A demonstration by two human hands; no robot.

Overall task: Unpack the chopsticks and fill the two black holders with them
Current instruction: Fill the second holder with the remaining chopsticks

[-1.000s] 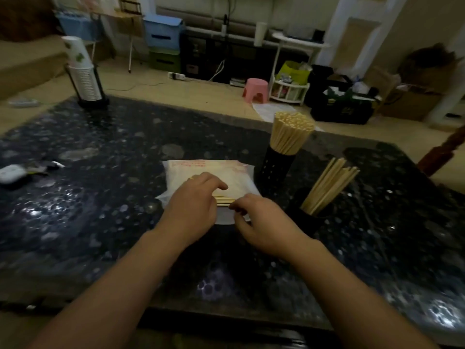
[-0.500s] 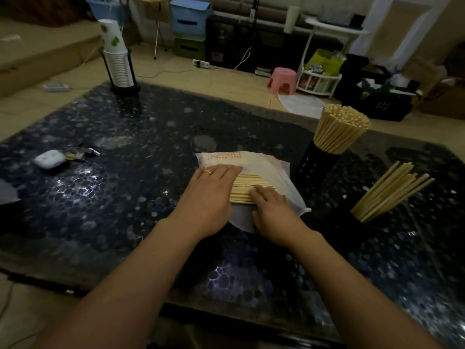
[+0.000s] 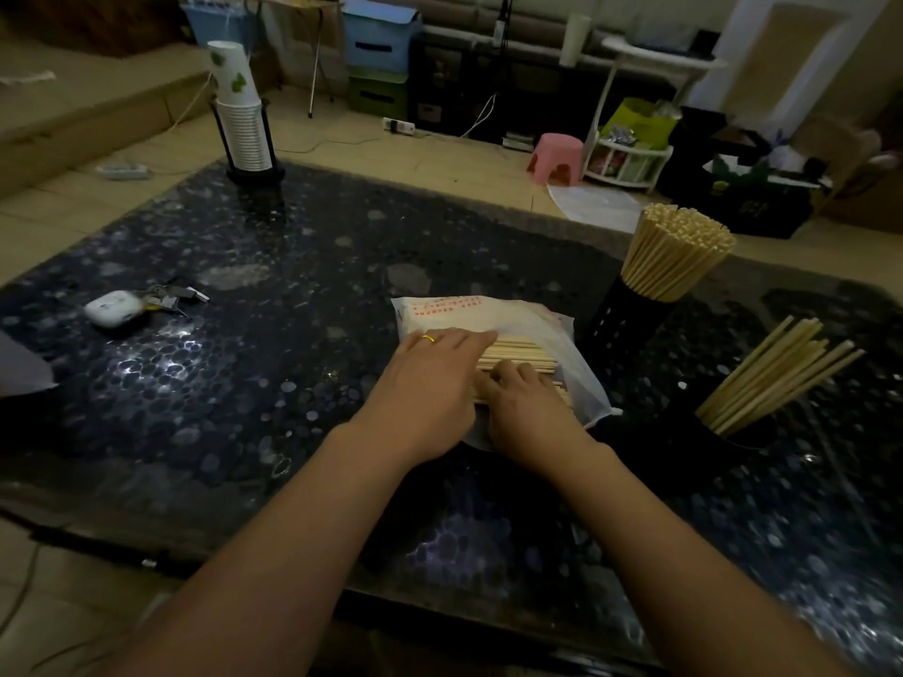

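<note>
- Your left hand [image 3: 430,383] lies flat, fingers straight, on the pale wooden chopstick bundle [image 3: 523,356] in the white plastic packet [image 3: 488,315] on the dark speckled table [image 3: 244,383].
- Your right hand [image 3: 527,412] curls its fingers onto the same bundle.
- The tall black perforated holder [image 3: 620,329] stands packed full just right of the packet.
- The nearer black holder [image 3: 742,432] holds leaning sticks.

The person is wearing no sleeves: both forearms are showing bare to the bottom edge of the view. The left hand [image 3: 430,383] is wearing a thin gold ring [image 3: 428,338] on one finger. The right hand [image 3: 530,408] is wearing nothing.
</note>
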